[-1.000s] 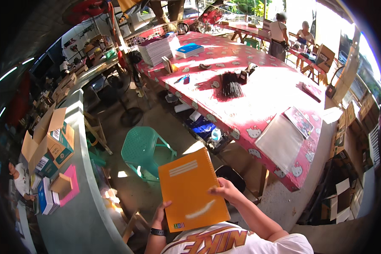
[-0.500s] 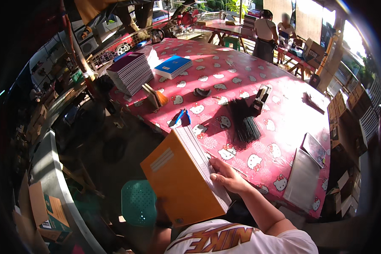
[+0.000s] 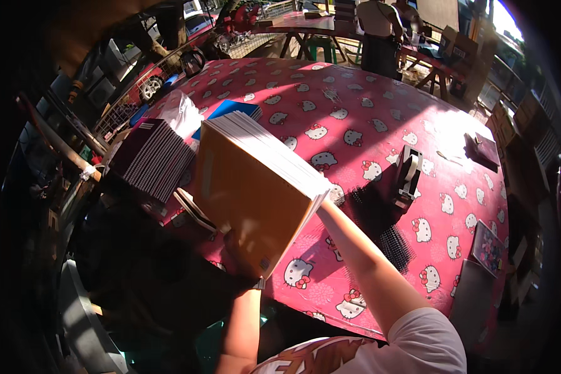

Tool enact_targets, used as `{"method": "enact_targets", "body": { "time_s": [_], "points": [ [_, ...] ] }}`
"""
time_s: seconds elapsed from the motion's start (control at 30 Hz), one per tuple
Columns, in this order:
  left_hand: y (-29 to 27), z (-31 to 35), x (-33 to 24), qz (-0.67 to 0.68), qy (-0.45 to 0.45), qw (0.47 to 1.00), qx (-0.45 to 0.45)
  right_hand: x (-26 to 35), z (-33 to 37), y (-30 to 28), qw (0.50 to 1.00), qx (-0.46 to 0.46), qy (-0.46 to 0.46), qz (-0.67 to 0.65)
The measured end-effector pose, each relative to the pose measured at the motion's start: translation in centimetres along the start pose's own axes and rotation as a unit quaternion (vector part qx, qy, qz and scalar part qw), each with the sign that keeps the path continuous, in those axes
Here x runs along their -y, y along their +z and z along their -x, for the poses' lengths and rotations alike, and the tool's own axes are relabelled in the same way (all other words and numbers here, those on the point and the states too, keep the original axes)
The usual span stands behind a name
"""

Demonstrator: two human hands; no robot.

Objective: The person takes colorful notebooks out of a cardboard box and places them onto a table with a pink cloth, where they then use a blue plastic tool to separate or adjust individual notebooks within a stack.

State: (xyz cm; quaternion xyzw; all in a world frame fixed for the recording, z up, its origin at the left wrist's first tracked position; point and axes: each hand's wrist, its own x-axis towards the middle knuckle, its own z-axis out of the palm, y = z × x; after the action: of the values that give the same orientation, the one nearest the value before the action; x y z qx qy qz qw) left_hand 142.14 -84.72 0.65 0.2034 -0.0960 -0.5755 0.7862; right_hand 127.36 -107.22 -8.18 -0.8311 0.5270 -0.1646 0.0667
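Both my hands hold a thick stack of orange-covered notebooks (image 3: 249,193), tilted over the near left part of the table. Its white page edges face up and to the right. My left hand (image 3: 235,254) grips the lower left side, its fingers mostly lost in shadow. Behind the right edge, my right hand (image 3: 325,204) supports the stack, its fingers hidden. To the left sits a tall pile of purple-covered notebooks (image 3: 153,156). A blue-covered stack (image 3: 232,108) shows partly past the orange one. Right of my right forearm lie black coiled or mesh-like strips (image 3: 395,248).
A pink patterned cloth covers the table (image 3: 349,115). On it are a black tape-dispenser-like tool (image 3: 408,177), a clear plastic bag (image 3: 182,113), a flat wooden piece (image 3: 193,209) and a dark purple item (image 3: 482,151). People (image 3: 379,34) stand at a far table.
The orange stack has moved up and forward from the table's near edge to near the purple pile. My right hand has gone behind it, and my left forearm has come into view.
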Motion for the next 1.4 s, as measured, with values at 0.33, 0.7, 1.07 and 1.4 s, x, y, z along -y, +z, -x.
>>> {"method": "enact_targets", "body": {
  "time_s": [0.33,0.7,1.07,1.4],
  "points": [
    [-6.3,-16.2,8.6,-0.166,-0.011,0.968,-0.189,-0.9,22.0,-13.8,0.977,-0.148,0.110,-0.112],
    [-4.8,-12.6,4.2,-0.338,0.020,0.926,-0.167,8.4,28.4,-10.6,0.992,-0.044,0.081,-0.084],
    [3.4,15.8,17.5,-0.517,0.007,0.825,0.229,1.2,60.2,-19.1,0.896,-0.053,0.405,-0.176],
    [18.0,54.3,41.7,-0.297,-0.312,0.759,0.488,3.3,99.6,-28.2,0.710,-0.112,0.675,-0.166]
  ]
}}
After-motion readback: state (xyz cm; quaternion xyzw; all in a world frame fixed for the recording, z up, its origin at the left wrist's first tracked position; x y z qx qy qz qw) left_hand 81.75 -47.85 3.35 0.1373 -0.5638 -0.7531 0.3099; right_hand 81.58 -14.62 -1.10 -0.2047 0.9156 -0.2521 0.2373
